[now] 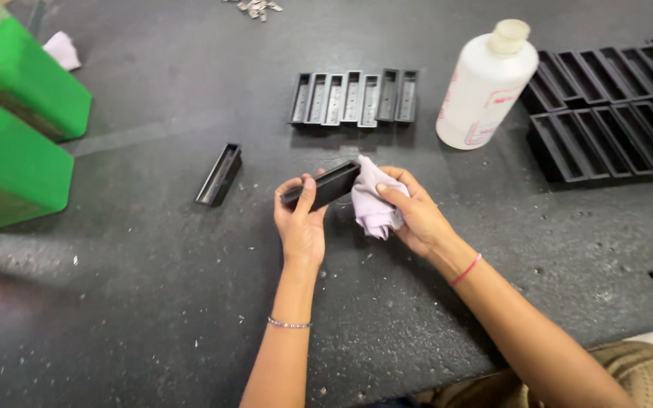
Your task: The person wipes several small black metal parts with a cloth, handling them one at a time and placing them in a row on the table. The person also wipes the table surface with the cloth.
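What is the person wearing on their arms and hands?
Both arms are bare, with no sleeves or gloves. The left hand has a thin silver beaded bracelet further up the forearm. The right hand has a thin red thread band around its wrist.

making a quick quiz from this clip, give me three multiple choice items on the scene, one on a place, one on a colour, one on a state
1. Where is the white bottle?
A. between the row of black trays and the larger batch of trays
B. beside the green boxes
C. in the left hand

2. What colour is the cloth?
A. green
B. pale lilac
C. red

3. How is the black tray at the centre?
A. lying flat on the table
B. stacked in the row
C. gripped by the left hand, with the right hand pressing the cloth to its end

Answers: 1 A, it stands between the two groups; 2 B, it looks pale lilac; 3 C, fingers wrap it above the table.
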